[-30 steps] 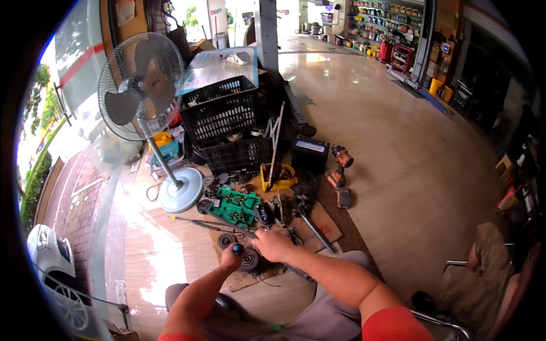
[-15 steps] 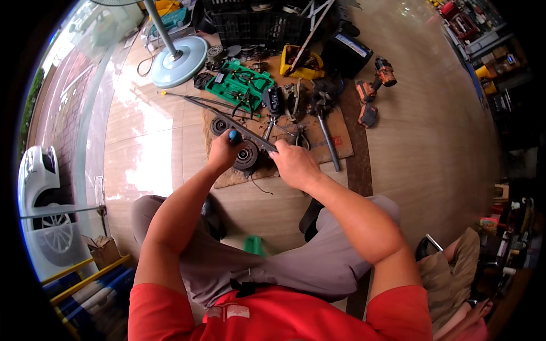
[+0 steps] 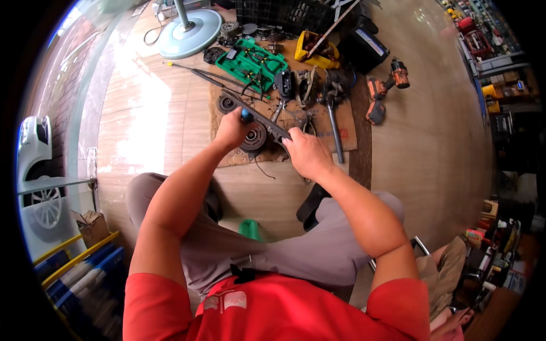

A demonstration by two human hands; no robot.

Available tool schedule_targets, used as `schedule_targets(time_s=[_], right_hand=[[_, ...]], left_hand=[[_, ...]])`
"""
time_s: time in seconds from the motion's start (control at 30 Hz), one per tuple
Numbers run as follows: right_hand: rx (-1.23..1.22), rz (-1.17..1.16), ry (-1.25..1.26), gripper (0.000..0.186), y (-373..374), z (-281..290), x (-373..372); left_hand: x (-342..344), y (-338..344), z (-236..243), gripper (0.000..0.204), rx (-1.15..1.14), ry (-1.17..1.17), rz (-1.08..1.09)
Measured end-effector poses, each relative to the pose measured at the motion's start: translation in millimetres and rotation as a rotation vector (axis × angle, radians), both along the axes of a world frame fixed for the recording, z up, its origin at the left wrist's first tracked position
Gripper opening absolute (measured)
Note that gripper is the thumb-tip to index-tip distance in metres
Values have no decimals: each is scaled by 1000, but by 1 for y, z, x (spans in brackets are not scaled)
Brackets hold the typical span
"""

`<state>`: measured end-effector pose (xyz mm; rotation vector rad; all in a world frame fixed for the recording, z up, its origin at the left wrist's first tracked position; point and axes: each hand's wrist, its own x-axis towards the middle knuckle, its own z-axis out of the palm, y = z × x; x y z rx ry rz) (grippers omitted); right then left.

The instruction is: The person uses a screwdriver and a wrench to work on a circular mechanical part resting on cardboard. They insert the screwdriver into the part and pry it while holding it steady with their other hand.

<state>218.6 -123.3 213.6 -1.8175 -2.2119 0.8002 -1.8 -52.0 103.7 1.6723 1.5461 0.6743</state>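
Low in front of me, my left hand [image 3: 232, 129] is closed on a tool's blue handle [image 3: 246, 113] at a long dark strip [image 3: 269, 125]. The fingers of my right hand [image 3: 307, 149] grip that strip farther along, to the right. Beneath and beside it lie a smaller round metal part [image 3: 226, 103] and a larger pulley-like disc [image 3: 255, 138], on a worn cardboard sheet [image 3: 347, 139]. An open green tool case [image 3: 242, 65], a steel bar [image 3: 334, 131] and loose pliers and greasy parts lie just beyond. The working tip of the blue-handled tool is hidden.
Behind are a fan base [image 3: 186, 40], a black crate [image 3: 267, 14], a yellow bin [image 3: 313, 48], a black battery [image 3: 364, 48] and an orange drill [image 3: 398, 74]. Another seated person's leg [image 3: 452, 264] is at lower right; a yellow-railed rack [image 3: 77, 261] is at lower left.
The view has tilted steeply down, bringing my torso and legs into sight. Both hands still grip the same things, with little visible movement relative to the parts on the cardboard.
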Motion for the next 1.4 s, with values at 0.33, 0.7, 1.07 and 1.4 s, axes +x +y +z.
schedule_targets(time_s=[0.33,0.7,1.07,1.4], right_hand=[[-82,-29,-48,27,1,7,4],[-104,-28,-37,28,6,5,7],[-84,11,-55,29,8,9,3],[-116,-25,-30,29,10,10,4]], left_hand=[[4,7,-8,34,-33,-16,-3],[-2,14,-32,32,48,-40,-4],[2,14,-22,31,16,-17,42],[5,13,-9,32,25,24,47]])
